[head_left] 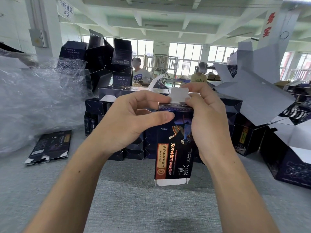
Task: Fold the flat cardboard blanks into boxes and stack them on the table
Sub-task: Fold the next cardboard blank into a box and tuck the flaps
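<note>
I hold a dark blue printed box (175, 148) upright above the grey table (134, 199), its picture side facing me upside down. My left hand (131, 120) grips its upper left side, thumb on the front and fingers along the top. My right hand (208, 118) holds the upper right side and pinches the white top flap (179, 96), which stands up. A white flap hangs open at the box's bottom end. Behind it, folded dark boxes (134, 148) are stacked in rows.
A small pile of flat blanks (50, 147) lies at the left on the table. Crumpled clear plastic wrap (33, 98) fills the far left. Open boxes with white flaps (269, 101) pile up at the right, more dark boxes (104, 61) at the back. Two persons sit beyond.
</note>
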